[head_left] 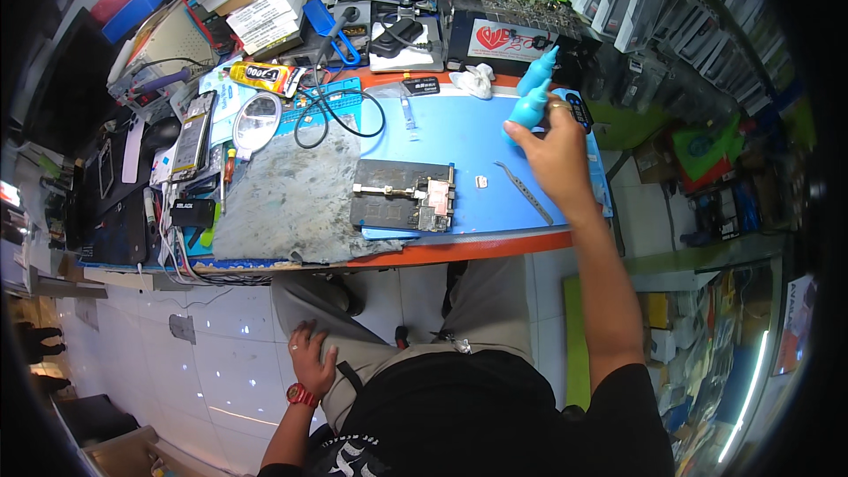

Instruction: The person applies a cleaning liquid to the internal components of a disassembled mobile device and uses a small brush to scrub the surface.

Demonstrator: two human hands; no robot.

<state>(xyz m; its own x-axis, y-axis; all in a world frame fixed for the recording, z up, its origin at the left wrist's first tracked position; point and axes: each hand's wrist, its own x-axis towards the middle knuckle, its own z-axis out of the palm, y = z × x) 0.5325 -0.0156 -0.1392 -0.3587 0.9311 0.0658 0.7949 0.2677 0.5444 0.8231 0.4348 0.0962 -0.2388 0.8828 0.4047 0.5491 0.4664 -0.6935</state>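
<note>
Evidently the right hand [558, 155] has its thumb and fingers pinched around the near squeeze bottle [527, 112], a light-blue one with a tapered nozzle, and the grip on its body probably leaves that nozzle free; whether its base touches the blue work mat [481, 137] I cannot tell. This bottle sits between thumb and fingers, at the far end of the hand, its nozzle pointing away from the person and leaning slightly right. A matching far squeeze bottle [536, 72] shows just beyond it, perhaps kept there as its pair. Nearer the person and left of the right forearm, the curved tweezers [526, 194] lie on the mat, likely set within easy reach, with a small pale piece [481, 182] just left of them. Further left, a black circuit-board fixture [389, 203] bears a small circuit board [437, 197] at its right end, presumably to keep it steady. Well apart from the bottles, the left hand [311, 355] rests palm down on the person's left thigh [340, 333], fingers loosely spread and holding nothing visible, seemingly because one hand suffices
</note>
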